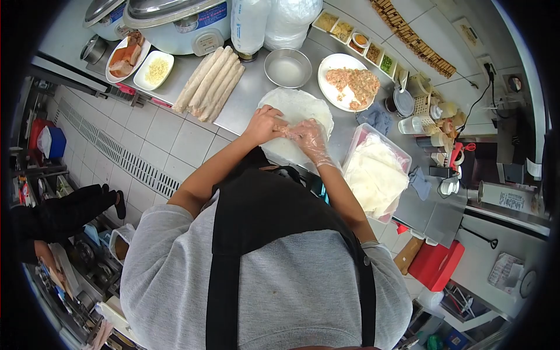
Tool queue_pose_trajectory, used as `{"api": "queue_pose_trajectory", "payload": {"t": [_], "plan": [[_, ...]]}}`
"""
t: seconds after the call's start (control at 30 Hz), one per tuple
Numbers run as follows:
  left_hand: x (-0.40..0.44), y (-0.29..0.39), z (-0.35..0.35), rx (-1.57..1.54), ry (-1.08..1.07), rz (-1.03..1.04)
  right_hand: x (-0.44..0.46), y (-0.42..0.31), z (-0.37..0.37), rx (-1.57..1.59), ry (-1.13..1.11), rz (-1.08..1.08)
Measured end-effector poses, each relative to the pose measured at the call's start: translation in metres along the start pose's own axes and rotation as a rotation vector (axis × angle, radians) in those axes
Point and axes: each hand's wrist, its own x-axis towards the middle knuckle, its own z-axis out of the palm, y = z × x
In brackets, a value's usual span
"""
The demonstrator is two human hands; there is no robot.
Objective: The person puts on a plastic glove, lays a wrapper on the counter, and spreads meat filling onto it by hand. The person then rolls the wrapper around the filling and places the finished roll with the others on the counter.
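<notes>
A thin round white wrapper sheet (298, 104) lies on the steel counter in front of me. My left hand (267, 125), bare, rests over its near left part with the fingers curled inward. My right hand (309, 137) wears a clear plastic glove and comes in from the right, fingers bent. Both sets of fingertips meet above the sheet, closed around something small that they mostly hide. Beyond the sheet to the right stands a white plate (328, 63) of pinkish minced filling (357, 86). Several long pale rolls (210, 83) lie stacked to the left.
A metal bowl (287, 68) sits behind the sheet. At right, a plastic tub (406, 156) holds stacked wrappers (376, 175). A white dish (154, 70), a meat plate (126, 56) and a rice cooker (181, 32) stand at left. Another person's dark-clothed legs (73, 207) show far left.
</notes>
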Motion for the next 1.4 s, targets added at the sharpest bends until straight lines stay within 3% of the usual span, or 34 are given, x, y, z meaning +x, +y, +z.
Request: {"api": "queue_pose_trajectory", "payload": {"t": [0.1,0.2,0.33,0.4,0.53,0.6,0.73,0.8,0.97,1.1,1.17,1.33,1.4], "plan": [[-0.007,-0.001,-0.008,-0.049,0.066,-0.056,0.004,-0.011,0.001,0.063,0.068,-0.009],[-0.02,-0.012,-0.008,-0.021,-0.006,-0.183,0.007,-0.006,0.006,0.068,-0.077,0.055],[-0.027,-0.022,-0.002,0.13,-0.082,-0.205,0.022,-0.014,-0.001,0.006,-0.106,0.023],[-0.022,-0.021,-0.006,0.131,-0.132,-0.246,0.025,-0.017,0.006,0.001,0.004,-0.082],[-0.017,-0.02,-0.007,0.181,-0.208,-0.267,0.018,-0.008,0.017,-0.061,-0.072,-0.095],[-0.019,-0.02,-0.009,0.182,-0.203,-0.269,0.018,0.0,0.016,0.062,-0.264,0.106],[-0.018,-0.017,-0.009,0.165,-0.215,-0.284,0.009,0.006,0.006,0.163,-0.249,0.115],[-0.017,-0.017,-0.009,0.167,-0.225,-0.29,0.013,0.011,0.004,0.178,-0.354,0.169],[-0.015,-0.013,-0.007,0.212,-0.228,-0.324,0.006,0.003,-0.004,0.177,-0.254,0.185],[-0.009,0.007,-0.011,0.228,-0.17,-0.167,0.005,0.002,-0.005,0.161,-0.255,0.166],[-0.003,0.005,0.002,0.066,-0.139,-0.015,0.007,-0.009,-0.013,0.163,-0.277,0.222],[0.001,-0.001,0.021,0.018,-0.076,-0.029,-0.006,0.002,-0.006,0.086,-0.168,0.216],[0.002,0.003,0.02,0.003,-0.067,-0.051,-0.008,0.003,-0.004,0.323,-0.16,0.378]]}}
